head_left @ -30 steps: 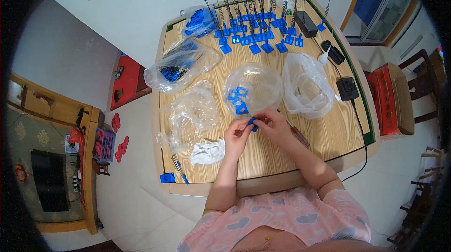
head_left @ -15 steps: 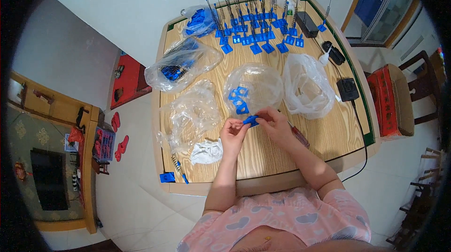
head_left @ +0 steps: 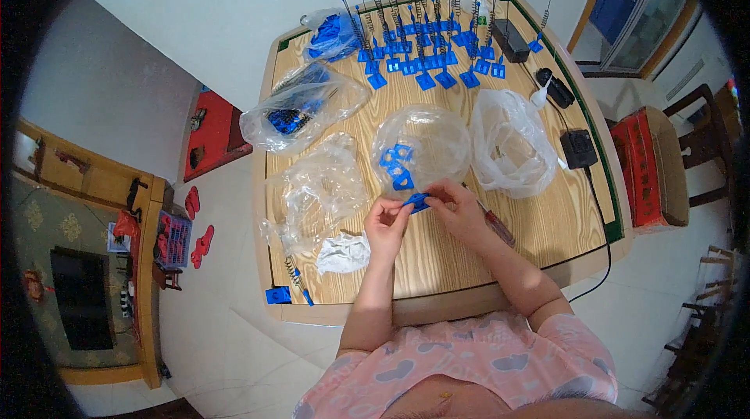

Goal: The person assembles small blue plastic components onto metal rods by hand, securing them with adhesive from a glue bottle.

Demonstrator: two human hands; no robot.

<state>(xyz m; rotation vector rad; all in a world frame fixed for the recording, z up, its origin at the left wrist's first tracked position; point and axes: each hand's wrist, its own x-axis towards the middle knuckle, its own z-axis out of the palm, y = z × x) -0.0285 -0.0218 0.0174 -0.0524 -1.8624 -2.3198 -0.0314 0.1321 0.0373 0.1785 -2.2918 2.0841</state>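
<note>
Between the fingertips of both hands is a small blue plastic piece (head_left: 419,201), held above the wooden tabletop. My left hand (head_left: 385,224) pinches its left end, and my right hand (head_left: 451,203) grips the right end. Fingers cover part of it, so its full shape is hidden. Just beyond lie several flat blue pieces with cut-outs (head_left: 398,155), on or in a round clear plastic bag (head_left: 430,134). A screwdriver with a dark red handle (head_left: 500,228) rests beside my right forearm.
Several blue bases with upright springs and rods (head_left: 426,60) stand at the far side. Clear bags (head_left: 301,110) lie left; a white bag (head_left: 512,142), black adapter (head_left: 578,148) and cord lie right. Crumpled tissue (head_left: 344,253), a loose spring piece (head_left: 297,278) and a blue base (head_left: 277,295) lie near left.
Both hands stay in nearly the same place, still on the blue piece. My left fingers and the piece have shifted very slightly.
</note>
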